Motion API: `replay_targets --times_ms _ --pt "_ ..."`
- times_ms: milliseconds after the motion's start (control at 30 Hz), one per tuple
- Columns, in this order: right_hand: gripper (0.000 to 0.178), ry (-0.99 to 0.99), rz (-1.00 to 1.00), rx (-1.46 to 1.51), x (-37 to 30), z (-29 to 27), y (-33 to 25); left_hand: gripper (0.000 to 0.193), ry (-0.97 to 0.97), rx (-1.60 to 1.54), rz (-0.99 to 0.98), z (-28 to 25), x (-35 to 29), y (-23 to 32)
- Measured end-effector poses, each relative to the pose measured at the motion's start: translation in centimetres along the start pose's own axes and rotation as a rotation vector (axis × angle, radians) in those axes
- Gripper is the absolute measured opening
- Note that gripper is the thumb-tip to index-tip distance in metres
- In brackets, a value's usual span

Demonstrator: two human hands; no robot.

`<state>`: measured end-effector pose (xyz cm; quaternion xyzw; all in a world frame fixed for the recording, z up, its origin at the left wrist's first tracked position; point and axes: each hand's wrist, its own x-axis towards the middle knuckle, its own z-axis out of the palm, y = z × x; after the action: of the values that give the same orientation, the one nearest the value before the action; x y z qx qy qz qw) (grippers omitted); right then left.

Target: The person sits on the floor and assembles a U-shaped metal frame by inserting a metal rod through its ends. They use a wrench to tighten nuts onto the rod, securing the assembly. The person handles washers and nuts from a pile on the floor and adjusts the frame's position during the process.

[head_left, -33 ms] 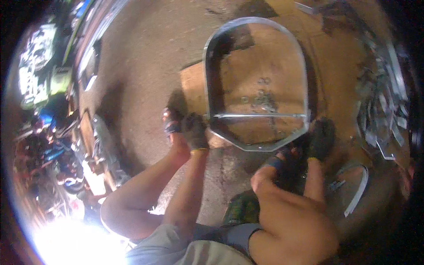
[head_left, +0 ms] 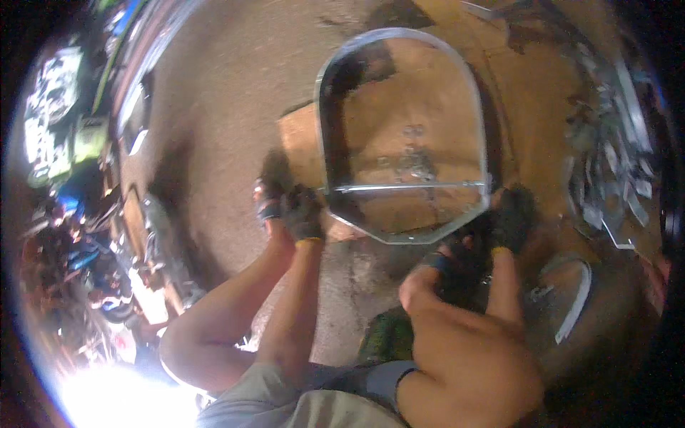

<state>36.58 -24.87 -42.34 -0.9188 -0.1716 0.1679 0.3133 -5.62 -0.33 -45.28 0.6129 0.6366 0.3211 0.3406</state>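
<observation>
A grey metal frame (head_left: 482,121), rounded at the far end and angled at the near end, lies in front of me. A thin rod (head_left: 407,187) spans it from side to side. My left hand (head_left: 305,214), in a dark glove, is closed at the frame's left side near the rod's end. My right hand (head_left: 515,220), also dark-gloved, is closed at the right side by the rod's other end. Blur and shade hide the fingertips of both hands. Several small metal pieces (head_left: 414,165), rings among them, lie inside the frame's outline.
Flattened cardboard (head_left: 300,135) lies under the frame on the floor. Many metal strips and offcuts (head_left: 606,178) are heaped at the right. A curved pale strip (head_left: 576,307) lies near my right leg. Clutter (head_left: 85,264) lines the left, and my feet flank the frame's near end.
The whole view has shifted slightly, so the frame, hands and floor all appear a little further left. My hands keep their places beside the frame.
</observation>
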Motion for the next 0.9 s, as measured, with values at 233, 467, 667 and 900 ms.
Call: replay_targets --times_ms 233,467,667,900 --pt "0.014 -0.157 0.349 0.675 1.6 0.4 1.1 0.023 -0.079 -0.336 -0.588 3.0 0.3 3.9" --pt "0.026 -0.105 0.223 0.418 2.4 3.7 2.0 0.026 -0.360 0.130 0.041 0.4 1.2 -3.5" --pt "0.027 -0.036 -0.191 -0.276 2.6 3.0 3.0 0.022 -0.092 -0.014 -0.379 2.6 -0.3 6.3" --pt "0.030 0.026 -0.124 0.010 1.6 3.1 1.2 0.024 0.056 0.121 -0.117 3.0 -0.8 4.5"
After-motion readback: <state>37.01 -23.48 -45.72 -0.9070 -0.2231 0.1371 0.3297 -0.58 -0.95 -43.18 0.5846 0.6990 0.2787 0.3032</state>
